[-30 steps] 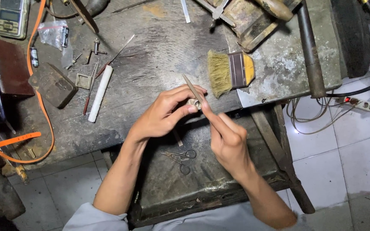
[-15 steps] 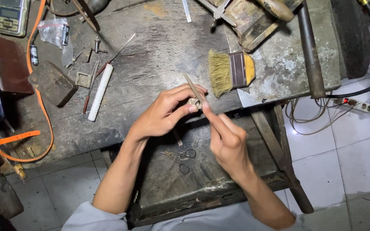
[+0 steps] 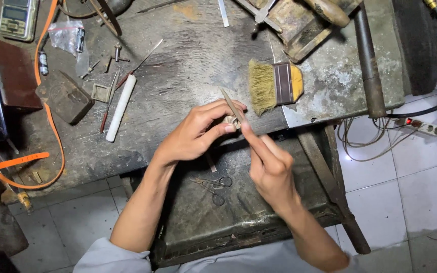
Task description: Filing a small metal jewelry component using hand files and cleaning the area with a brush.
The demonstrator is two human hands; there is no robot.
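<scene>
the left hand (image 3: 190, 136) pinches a small ring-shaped metal piece (image 3: 232, 121) between thumb and fingertips, just over the front edge of the bench (image 3: 188, 65). the right hand (image 3: 271, 169) is closed around a thin file (image 3: 232, 107), whose tip rests against that piece. a flat brush (image 3: 275, 84) lies just beyond, near the same edge, and a white stick (image 3: 121, 107) lies toward the left side. small scissors (image 3: 213, 186) rest on the lower tray (image 3: 238, 212) beneath the hands.

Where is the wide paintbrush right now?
In the head view, the wide paintbrush lies flat on the workbench, just above and right of the hands, bristles pointing left.
</scene>
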